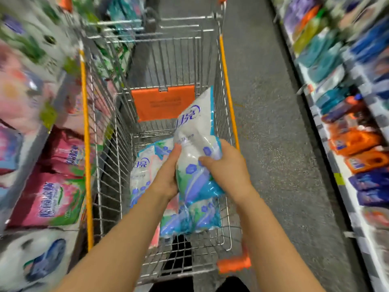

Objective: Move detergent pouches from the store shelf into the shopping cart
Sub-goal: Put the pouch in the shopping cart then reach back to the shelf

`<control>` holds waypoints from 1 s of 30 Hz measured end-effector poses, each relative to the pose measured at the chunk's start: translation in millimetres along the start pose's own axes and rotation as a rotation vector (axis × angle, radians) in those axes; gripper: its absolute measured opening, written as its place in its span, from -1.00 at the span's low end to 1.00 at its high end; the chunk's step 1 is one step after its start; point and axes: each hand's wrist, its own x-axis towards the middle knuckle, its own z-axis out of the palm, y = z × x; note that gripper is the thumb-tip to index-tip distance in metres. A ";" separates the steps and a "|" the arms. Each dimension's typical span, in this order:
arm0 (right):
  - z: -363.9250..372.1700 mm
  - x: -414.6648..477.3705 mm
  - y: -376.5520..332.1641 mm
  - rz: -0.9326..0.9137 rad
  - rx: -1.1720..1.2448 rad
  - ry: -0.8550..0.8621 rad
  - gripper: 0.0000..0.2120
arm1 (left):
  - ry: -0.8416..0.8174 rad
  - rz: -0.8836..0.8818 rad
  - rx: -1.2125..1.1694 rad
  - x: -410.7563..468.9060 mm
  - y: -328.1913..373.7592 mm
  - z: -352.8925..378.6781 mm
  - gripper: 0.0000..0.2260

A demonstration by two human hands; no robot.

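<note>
Detergent pouch (194,133), white w/ blue print, is held over the shopping cart (227,85) at mid-frame. It stands roughly upright, top corner leaning toward the cart's right-hand rim. Left hand (166,178) grips its left edge, thumb on the front. Right hand (229,169) grips the right edge, fingers curled over the face. Both forearms come in from the bottom of the frame.

Two more pouches of the same kind are already in the basket: one (143,167) lies flat just left of the held pouch, another (197,218) lies below it, near the handle end. An orange flap (164,102) hangs on the cart's wire end panel, upper centre.

Left edge of frame: shelf w/ pink pouches (56,199), blurred. Right edge: shelf w/ orange bottles (357,142) and blue packs, also blurred. Grey floor (273,123) runs btw cart and right shelf.
</note>
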 end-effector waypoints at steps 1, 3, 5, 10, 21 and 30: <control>-9.3 -7.2 -12.1 -0.055 0.007 -0.009 -0.78 | -0.017 0.097 -0.004 -11.5 6.3 11.7 -0.54; -26.9 -22.3 -34.4 -0.152 0.042 -0.031 -0.75 | 0.003 0.329 0.004 -38.5 19.5 32.4 -0.59; -42.9 -43.3 -56.1 -0.246 0.108 -0.079 -0.72 | 0.080 0.534 0.064 -73.8 29.4 51.6 -0.56; -68.7 -113.3 -99.5 -0.459 0.266 -0.221 -0.69 | 0.244 0.940 0.202 -175.0 41.0 89.8 -0.78; -45.0 -282.1 -201.5 -0.865 0.503 -0.493 -0.58 | 0.463 1.529 0.359 -438.1 56.0 94.5 -0.50; 70.8 -467.4 -290.6 -1.057 0.692 -0.808 -0.57 | 0.778 1.862 0.416 -672.6 58.5 22.4 -0.55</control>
